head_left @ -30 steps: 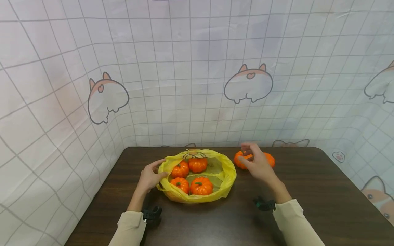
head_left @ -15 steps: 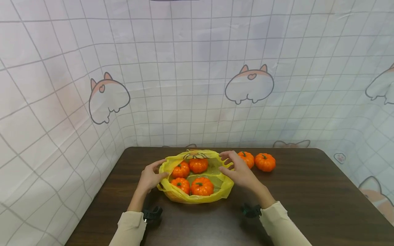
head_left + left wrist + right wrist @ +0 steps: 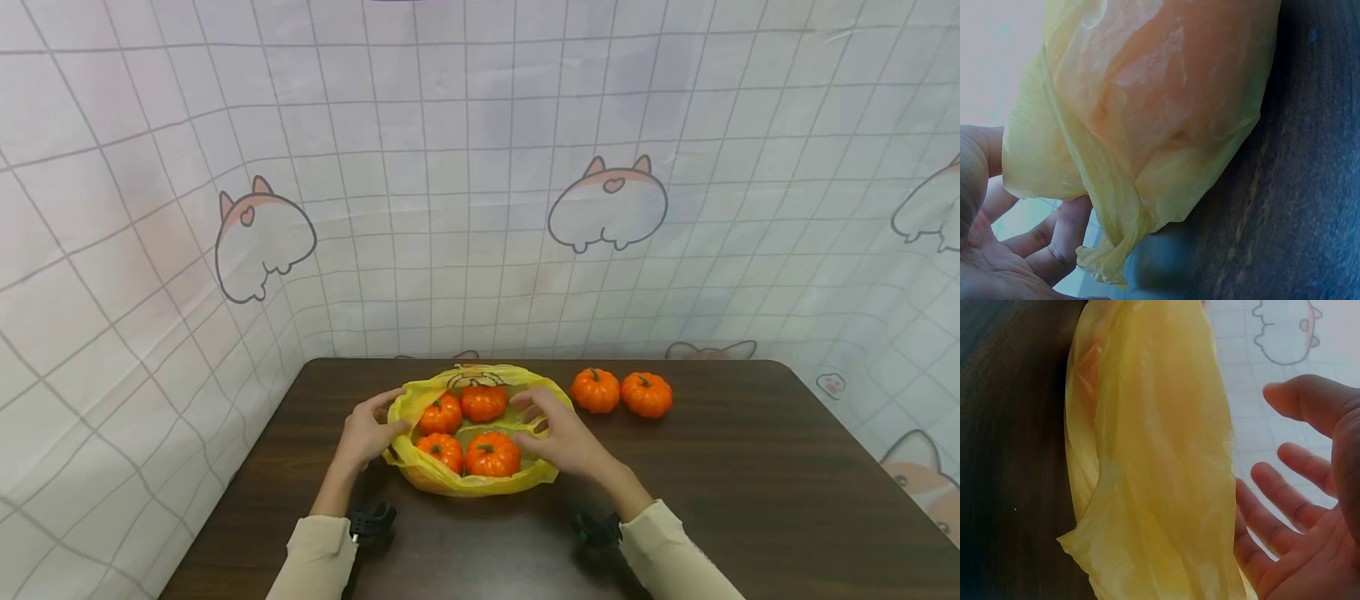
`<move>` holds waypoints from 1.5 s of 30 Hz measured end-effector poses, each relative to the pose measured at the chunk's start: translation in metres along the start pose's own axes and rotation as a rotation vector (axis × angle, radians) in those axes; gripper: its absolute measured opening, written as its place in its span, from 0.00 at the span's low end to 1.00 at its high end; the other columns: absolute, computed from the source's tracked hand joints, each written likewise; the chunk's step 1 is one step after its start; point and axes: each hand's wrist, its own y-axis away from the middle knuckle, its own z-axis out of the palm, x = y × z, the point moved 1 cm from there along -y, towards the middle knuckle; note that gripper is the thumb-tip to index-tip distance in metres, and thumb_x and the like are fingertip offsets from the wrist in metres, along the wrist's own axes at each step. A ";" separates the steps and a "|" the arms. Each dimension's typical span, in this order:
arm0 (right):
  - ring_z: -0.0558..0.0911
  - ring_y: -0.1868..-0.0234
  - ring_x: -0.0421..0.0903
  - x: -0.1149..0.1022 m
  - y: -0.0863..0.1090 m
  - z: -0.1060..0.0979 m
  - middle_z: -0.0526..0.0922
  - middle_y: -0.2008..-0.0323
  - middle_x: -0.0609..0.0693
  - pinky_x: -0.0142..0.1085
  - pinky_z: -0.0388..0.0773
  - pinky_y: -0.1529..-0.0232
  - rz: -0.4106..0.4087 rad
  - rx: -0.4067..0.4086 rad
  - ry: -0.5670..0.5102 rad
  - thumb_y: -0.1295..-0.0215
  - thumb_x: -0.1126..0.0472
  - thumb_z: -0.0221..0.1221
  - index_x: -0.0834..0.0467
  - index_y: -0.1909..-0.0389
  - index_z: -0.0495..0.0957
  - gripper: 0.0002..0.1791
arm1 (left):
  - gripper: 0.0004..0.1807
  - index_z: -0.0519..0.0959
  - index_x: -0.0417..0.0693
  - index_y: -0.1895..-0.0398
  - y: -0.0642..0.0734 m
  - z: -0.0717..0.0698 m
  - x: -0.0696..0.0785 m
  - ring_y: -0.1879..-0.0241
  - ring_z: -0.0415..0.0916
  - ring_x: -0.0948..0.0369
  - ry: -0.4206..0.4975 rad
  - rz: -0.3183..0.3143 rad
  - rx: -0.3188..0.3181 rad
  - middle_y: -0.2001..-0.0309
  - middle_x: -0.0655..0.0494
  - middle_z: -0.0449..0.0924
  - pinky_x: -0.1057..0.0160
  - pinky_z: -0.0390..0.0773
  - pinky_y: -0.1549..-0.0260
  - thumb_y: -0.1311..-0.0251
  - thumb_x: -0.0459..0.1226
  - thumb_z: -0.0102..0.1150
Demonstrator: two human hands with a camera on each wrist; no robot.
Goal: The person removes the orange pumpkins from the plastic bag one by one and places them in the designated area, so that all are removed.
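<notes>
- While the left hand (image 3: 365, 435) gripped the bag (image 3: 472, 486) at its left edge, the right hand (image 3: 566, 437) hung over the right side of the bag's mouth.
- Left hand: the thumb lay on the inner side of the plastic, the fingers on the outer side.
- Right hand: the fingers were parted and slightly bent, with nothing held between them and the thumb. Whether the fingertips touched the plastic could not be told.
- Bag: it sat on the table (image 3: 750, 467), mouth upward, its sides slack.
- Inner pumpkins (image 3: 492, 455): four were visible inside the bag, in its left and middle parts, two toward the far side and two toward the near side.
- Loose pumpkins (image 3: 647, 395): two stood side by side on the table, right of the bag and near the far edge, stems upward.
- Change: within the last second the right hand had moved from the loose pumpkins to the bag. The count stayed at four inside and two outside; the left hand kept its place.
- Meaning: by judgement, the right hand's work had passed from the loose pumpkins to the bag, which the left hand steadied.
</notes>
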 end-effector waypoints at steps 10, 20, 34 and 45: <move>0.80 0.41 0.59 0.000 0.001 0.003 0.74 0.35 0.58 0.57 0.78 0.43 0.034 -0.104 0.043 0.37 0.56 0.70 0.58 0.33 0.71 0.33 | 0.32 0.74 0.58 0.29 -0.001 -0.002 0.000 0.58 0.82 0.50 0.002 -0.001 -0.004 0.46 0.35 0.81 0.58 0.85 0.66 0.37 0.39 0.67; 0.79 0.41 0.55 0.005 0.000 0.012 0.73 0.33 0.59 0.51 0.81 0.46 0.075 -0.205 0.093 0.39 0.54 0.72 0.58 0.29 0.69 0.38 | 0.31 0.75 0.58 0.29 0.000 -0.003 0.000 0.59 0.81 0.51 -0.002 -0.006 0.012 0.48 0.35 0.81 0.58 0.85 0.66 0.38 0.38 0.67; 0.79 0.41 0.55 0.012 0.002 0.017 0.74 0.33 0.59 0.51 0.79 0.47 0.081 -0.254 0.131 0.40 0.51 0.73 0.60 0.27 0.67 0.43 | 0.32 0.75 0.58 0.29 -0.002 -0.001 0.000 0.59 0.81 0.50 -0.001 -0.010 0.001 0.47 0.35 0.80 0.58 0.85 0.66 0.38 0.39 0.68; 0.80 0.42 0.56 0.016 0.003 0.023 0.74 0.31 0.59 0.53 0.78 0.43 0.072 -0.263 0.121 0.39 0.53 0.72 0.60 0.26 0.66 0.43 | 0.32 0.74 0.57 0.29 -0.001 0.000 0.002 0.59 0.81 0.51 -0.002 -0.012 -0.004 0.48 0.35 0.81 0.58 0.85 0.66 0.38 0.38 0.68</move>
